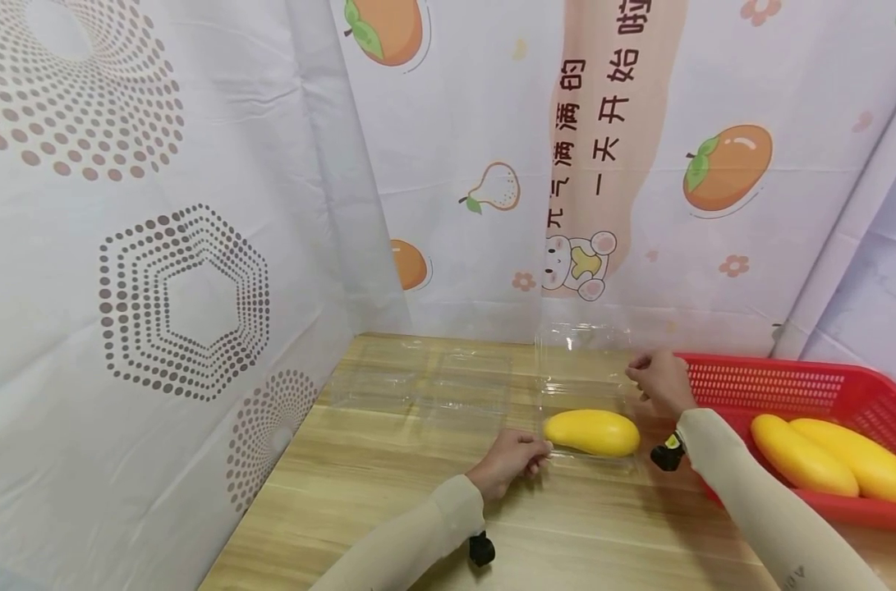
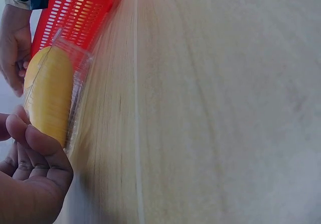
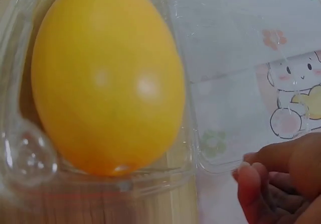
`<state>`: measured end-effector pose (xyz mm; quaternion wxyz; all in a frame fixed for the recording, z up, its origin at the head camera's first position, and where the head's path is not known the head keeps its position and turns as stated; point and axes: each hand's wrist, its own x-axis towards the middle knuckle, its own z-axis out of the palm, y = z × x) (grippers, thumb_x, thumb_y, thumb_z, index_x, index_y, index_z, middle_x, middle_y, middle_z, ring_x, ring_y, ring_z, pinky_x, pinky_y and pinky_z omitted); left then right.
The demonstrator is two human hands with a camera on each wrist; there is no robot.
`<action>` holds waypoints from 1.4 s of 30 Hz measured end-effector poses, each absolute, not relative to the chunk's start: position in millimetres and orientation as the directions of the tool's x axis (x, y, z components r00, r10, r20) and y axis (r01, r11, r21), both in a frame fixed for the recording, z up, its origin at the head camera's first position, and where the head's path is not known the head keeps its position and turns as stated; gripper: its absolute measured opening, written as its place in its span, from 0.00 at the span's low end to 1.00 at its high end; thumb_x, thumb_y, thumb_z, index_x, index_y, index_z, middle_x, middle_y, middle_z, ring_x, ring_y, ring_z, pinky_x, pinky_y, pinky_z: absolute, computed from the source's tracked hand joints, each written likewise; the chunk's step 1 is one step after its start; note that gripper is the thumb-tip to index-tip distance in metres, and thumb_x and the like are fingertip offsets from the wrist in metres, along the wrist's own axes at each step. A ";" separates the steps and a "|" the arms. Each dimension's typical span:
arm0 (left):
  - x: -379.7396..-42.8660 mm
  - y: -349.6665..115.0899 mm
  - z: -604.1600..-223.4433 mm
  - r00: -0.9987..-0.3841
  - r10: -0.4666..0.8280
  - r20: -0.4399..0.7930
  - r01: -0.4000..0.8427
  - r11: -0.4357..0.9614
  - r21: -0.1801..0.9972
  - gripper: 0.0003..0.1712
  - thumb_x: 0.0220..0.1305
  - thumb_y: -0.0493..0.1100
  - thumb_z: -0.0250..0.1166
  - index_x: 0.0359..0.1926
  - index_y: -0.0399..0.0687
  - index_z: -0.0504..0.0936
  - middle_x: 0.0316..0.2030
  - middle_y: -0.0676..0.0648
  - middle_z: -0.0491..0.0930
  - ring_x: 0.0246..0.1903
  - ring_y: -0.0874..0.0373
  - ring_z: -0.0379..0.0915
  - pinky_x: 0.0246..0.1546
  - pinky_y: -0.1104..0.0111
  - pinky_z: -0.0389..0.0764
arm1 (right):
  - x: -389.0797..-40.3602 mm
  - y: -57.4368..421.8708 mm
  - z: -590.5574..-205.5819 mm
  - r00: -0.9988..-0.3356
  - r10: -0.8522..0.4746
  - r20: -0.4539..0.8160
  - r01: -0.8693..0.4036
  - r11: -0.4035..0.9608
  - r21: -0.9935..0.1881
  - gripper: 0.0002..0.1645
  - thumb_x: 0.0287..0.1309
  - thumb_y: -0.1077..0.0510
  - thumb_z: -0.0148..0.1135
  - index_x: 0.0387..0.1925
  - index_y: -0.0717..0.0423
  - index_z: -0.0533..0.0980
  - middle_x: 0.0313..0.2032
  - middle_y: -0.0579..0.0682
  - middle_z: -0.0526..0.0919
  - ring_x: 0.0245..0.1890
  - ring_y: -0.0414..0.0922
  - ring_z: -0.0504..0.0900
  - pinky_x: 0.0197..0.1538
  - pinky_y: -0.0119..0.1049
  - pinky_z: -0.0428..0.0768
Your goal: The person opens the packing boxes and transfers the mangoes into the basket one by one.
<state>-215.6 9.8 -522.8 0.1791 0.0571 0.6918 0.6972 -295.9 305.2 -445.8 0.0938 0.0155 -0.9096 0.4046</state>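
A yellow mango [image 1: 591, 432] lies in the base of a clear plastic clamshell box [image 3: 30, 153]. The box's hinged lid [image 1: 584, 361] stands raised behind the fruit. At the front left corner, my left hand [image 1: 508, 461] pinches the rim between thumb and fingers; the left wrist view shows these fingers [image 2: 42, 143] close against the mango's near end. On the other side my right hand [image 1: 663, 382] pinches the edge of the raised lid, with thumb and index fingertips [image 3: 247, 170] together at its corner in the right wrist view.
To the right, a red slotted plastic basket [image 1: 761, 373] holds two more yellow mangoes [image 1: 806, 455]. Two other clear boxes [image 1: 377, 390] [image 1: 468, 394] stand at the left back of the wooden table [image 1: 359, 509]. Printed white curtains [image 1: 448, 271] hang behind and at the left.
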 end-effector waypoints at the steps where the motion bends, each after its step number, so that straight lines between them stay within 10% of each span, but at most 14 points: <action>1: -215.6 9.7 -523.1 -0.930 0.328 -0.168 -0.171 0.021 0.985 0.12 0.70 0.41 0.67 0.35 0.34 0.85 0.26 0.45 0.83 0.21 0.64 0.70 0.24 0.75 0.73 | -296.0 303.5 -445.5 -0.983 0.048 0.177 -0.099 0.676 -0.730 0.13 0.66 0.63 0.63 0.43 0.73 0.81 0.33 0.65 0.84 0.24 0.50 0.83 0.28 0.49 0.86; 11: -214.3 7.7 -523.1 -0.926 0.337 -0.171 -0.175 0.019 0.984 0.11 0.70 0.40 0.67 0.36 0.33 0.85 0.26 0.46 0.82 0.21 0.64 0.70 0.23 0.75 0.73 | -290.7 295.3 -442.2 -0.996 -0.012 0.093 -0.070 0.760 -0.646 0.14 0.62 0.68 0.61 0.44 0.79 0.79 0.27 0.61 0.84 0.18 0.46 0.82 0.25 0.42 0.84; 19: -214.8 7.4 -523.8 -0.926 0.340 -0.165 -0.171 0.013 0.985 0.11 0.70 0.40 0.67 0.35 0.34 0.85 0.24 0.47 0.81 0.21 0.64 0.70 0.23 0.75 0.73 | -292.0 294.7 -445.8 -0.990 -0.078 0.122 -0.131 0.833 -0.538 0.20 0.46 0.70 0.54 0.07 0.52 0.63 0.08 0.44 0.67 0.13 0.47 0.82 0.16 0.33 0.69; 42: -211.0 5.6 -521.6 -0.926 0.339 -0.164 -0.168 0.018 0.986 0.11 0.71 0.41 0.67 0.36 0.35 0.86 0.25 0.47 0.82 0.21 0.64 0.70 0.24 0.74 0.73 | -294.1 292.7 -455.9 -0.984 -0.096 0.149 -0.156 0.871 -0.466 0.23 0.49 0.69 0.54 0.03 0.52 0.73 0.04 0.40 0.69 0.09 0.40 0.72 0.16 0.33 0.66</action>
